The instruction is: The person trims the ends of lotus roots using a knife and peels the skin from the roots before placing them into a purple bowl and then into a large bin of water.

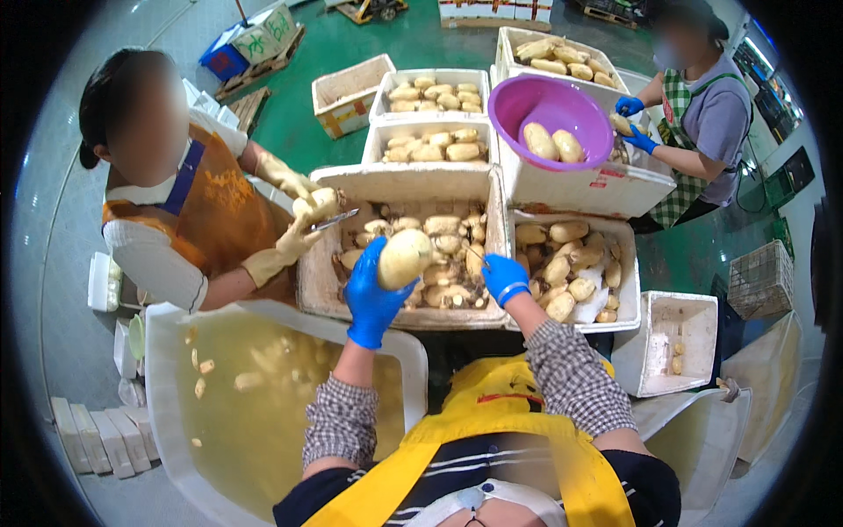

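Observation:
My left hand [374,300], in a blue rubber glove, grips a pale, rounded lotus root segment [404,259] above a large white foam box [402,321]. To its right, my right hand [505,279], also blue-gloved, is closed on a thin knife [473,253], whose blade points up and left over the box. Blade and lotus root are apart. Inside the box lie many lotus root pieces [443,225], some with dark, dirty ends. A second foam box [633,309] of lotus roots adjoins it on the right.
Left, a co-worker's gloved hands [290,244] hold a lotus root and a blade. A tub of murky water [155,369] with floating pieces is at lower left. Beyond are a purple basin [504,105], more foam boxes [429,123] and another co-worker [708,118]. An open foam box [705,342] stands right.

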